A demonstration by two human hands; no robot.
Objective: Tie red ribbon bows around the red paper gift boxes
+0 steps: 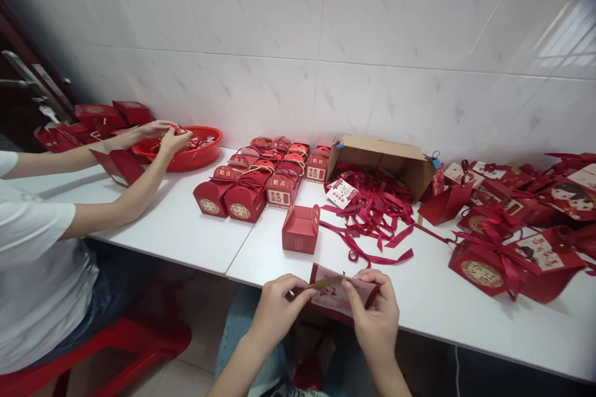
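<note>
My left hand (278,310) and my right hand (376,316) both pinch a flat, unfolded red gift box (336,291) at the table's near edge. The fingers of each hand are closed on its top flap. Just beyond it an open, empty red gift box (300,229) stands upright on the white table (186,229). A heap of dark red ribbons (372,211) lies to the right of that box.
Several closed red gift boxes (261,180) stand in rows at the middle. A cardboard box (382,161) lies on its side behind the ribbons. More flat red boxes (512,229) pile at the right. At left, another person's hands (162,136) reach over a red basin (186,152).
</note>
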